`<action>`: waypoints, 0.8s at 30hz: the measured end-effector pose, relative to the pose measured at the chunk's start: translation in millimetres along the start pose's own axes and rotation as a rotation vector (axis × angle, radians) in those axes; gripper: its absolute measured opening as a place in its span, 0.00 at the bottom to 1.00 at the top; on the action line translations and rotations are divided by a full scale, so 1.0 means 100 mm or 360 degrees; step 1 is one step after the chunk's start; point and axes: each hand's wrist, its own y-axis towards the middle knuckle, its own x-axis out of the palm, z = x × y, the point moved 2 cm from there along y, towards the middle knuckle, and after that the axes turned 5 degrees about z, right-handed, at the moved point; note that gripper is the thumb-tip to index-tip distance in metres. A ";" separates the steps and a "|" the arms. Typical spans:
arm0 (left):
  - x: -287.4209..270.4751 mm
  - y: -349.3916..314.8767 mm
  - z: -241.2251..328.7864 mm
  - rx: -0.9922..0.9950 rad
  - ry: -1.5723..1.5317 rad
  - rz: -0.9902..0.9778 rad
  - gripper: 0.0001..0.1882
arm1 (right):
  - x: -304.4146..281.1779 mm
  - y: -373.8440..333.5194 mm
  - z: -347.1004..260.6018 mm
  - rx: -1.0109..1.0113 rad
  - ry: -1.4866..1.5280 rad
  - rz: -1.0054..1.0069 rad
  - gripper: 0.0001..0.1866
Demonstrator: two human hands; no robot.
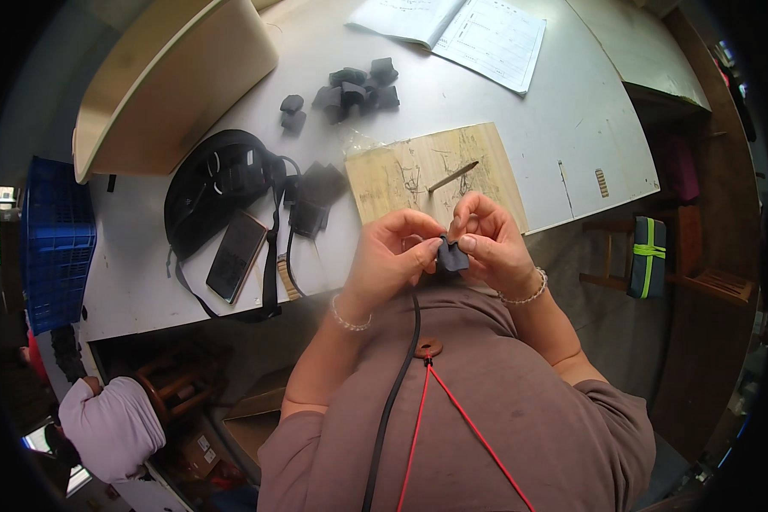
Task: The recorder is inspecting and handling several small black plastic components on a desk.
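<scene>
Head view. Both hands are raised in front of the chest, just off the near table edge. The left hand (392, 256) and right hand (486, 243) meet on a small dark foam piece (452, 256), pinched between the fingertips of both; the left fingers are curled at its 9 o'clock side, the right fingers close over its top and 3 o'clock side. A bead bracelet sits on each wrist.

At 12 o'clock from the hands, a scratched wooden board (401, 171) lies on the white table (555, 128), with a thin pencil-like stick (452, 177) lying on it. Further at 11 o'clock, a pile of dark foam pieces (354, 90). At 9 o'clock, a phone (235, 254) rests against a black strapped pouch (218, 183). At 1 o'clock, far, printed paper sheets (469, 34). Blue crate (55, 247) at the far 9 o'clock edge.
</scene>
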 end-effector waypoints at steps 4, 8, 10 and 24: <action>0.02 -0.04 0.06 0.0220 0.0462 0.0143 0.06 | 0.06 -0.03 -0.07 -0.0191 -0.0372 0.0120 0.08; -0.05 -0.01 0.07 0.0395 0.0737 -0.0018 0.05 | 0.01 -0.02 -0.06 -0.0238 -0.0429 0.0208 0.06; -0.08 0.00 -0.03 0.0177 0.0339 -0.0150 0.05 | -0.02 0.00 -0.04 -0.0144 -0.0079 0.0049 0.06; 0.02 0.00 -0.22 0.0270 0.0278 0.0252 0.03 | -0.05 0.05 0.09 -0.0003 0.0406 -0.0102 0.14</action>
